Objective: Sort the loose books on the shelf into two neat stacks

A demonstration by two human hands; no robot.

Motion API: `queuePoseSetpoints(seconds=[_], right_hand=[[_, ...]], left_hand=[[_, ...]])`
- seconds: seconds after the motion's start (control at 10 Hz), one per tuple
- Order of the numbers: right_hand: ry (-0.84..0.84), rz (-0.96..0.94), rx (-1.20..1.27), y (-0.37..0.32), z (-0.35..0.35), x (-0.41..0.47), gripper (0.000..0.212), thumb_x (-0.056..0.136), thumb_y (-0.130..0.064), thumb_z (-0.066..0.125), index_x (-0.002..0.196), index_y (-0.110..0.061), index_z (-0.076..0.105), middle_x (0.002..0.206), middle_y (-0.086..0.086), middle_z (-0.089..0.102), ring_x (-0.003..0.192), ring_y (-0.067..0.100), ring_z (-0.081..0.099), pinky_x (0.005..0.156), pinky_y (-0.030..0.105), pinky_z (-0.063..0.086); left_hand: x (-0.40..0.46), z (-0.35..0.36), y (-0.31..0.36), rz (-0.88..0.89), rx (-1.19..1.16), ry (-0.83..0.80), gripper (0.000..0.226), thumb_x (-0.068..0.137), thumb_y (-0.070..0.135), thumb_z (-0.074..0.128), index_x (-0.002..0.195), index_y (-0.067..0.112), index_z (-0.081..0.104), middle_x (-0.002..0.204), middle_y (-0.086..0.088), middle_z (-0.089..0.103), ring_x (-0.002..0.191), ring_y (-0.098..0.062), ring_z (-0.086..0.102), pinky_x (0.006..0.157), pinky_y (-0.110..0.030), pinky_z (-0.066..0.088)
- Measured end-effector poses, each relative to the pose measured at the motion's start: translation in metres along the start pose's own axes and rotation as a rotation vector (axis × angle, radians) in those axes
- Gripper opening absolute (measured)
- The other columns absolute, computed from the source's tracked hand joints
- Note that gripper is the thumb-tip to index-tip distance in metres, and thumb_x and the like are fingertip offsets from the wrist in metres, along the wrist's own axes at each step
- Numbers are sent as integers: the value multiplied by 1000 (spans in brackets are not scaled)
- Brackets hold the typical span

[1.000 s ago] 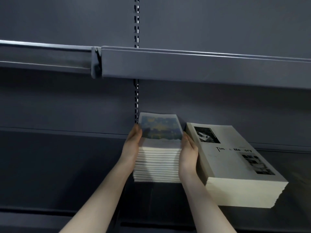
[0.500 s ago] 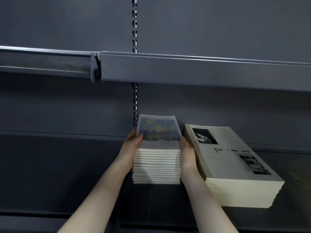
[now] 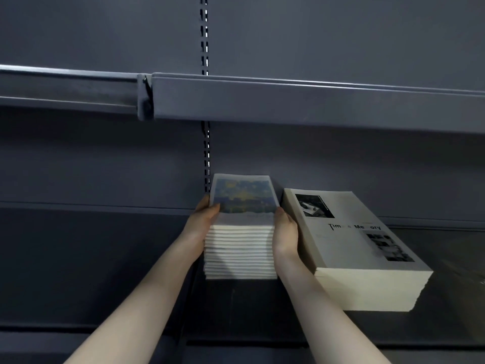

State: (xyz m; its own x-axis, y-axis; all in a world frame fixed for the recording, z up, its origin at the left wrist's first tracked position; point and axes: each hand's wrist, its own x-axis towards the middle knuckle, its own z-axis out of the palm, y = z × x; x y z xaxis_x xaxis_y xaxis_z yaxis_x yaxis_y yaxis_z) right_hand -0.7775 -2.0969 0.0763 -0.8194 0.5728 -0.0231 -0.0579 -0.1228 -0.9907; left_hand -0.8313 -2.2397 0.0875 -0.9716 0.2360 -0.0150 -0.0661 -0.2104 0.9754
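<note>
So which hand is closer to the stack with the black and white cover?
Right. The right hand sits in the gap beside the black-and-white stack, pressing the blue-cover stack; the left hand is on that stack's far side.

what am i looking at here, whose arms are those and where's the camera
There is no machine here: these are a person's two bare arms, filmed by a camera worn on their head, looking forward and down. They stand at a dark metal shelf. The left hand and right hand press against the two sides of a stack of small books with a blue and yellow cover on top, squaring it up. Just to its right, apart from it, sits a stack of larger white books, untouched. Another shelf hangs above.
</note>
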Motion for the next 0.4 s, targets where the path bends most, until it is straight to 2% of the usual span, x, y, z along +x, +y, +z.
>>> queuePoseSetpoints(seconds=[0.1, 0.2, 0.3, 0.4], right_hand=[[-36, -11, -25, -4, -1, -5, 30, 98, -27, 39, 96, -13, 65, 92, 10, 68, 90, 28, 63, 74, 34, 49], [-41, -25, -31, -3, -3, -10, 39, 94, -39, 45, 120, -14, 61, 109, 9, 68, 103, 27, 63, 95, 43, 49], [-38, -79, -87, -2, -10, -24, 53, 91, -51, 44, 134, -21, 52, 120, 3, 65, 112, 22, 60, 100, 42, 46], [-1, -202, -196, 2, -15, -37, 53, 96, -50, 40, 143, -25, 42, 136, -3, 53, 127, 15, 48, 108, 36, 37]], left_hand=[[-4, -1, 5, 29, 97, -3, 32, 98, 12, 47, 129, 12, 54, 124, -12, 61, 101, -22, 60, 81, -27, 49], [-12, -1, 6, 119, 149, 60, 29, 97, 13, 50, 125, 8, 57, 121, -8, 62, 95, -14, 61, 76, -19, 49], [-31, 3, 6, 152, 150, 120, 48, 96, 25, 53, 141, 11, 43, 139, -3, 49, 124, -17, 50, 103, -24, 39], [-53, 6, 5, 267, 195, 117, 56, 97, 26, 51, 148, 17, 30, 150, 5, 34, 133, -5, 33, 103, -18, 27]])
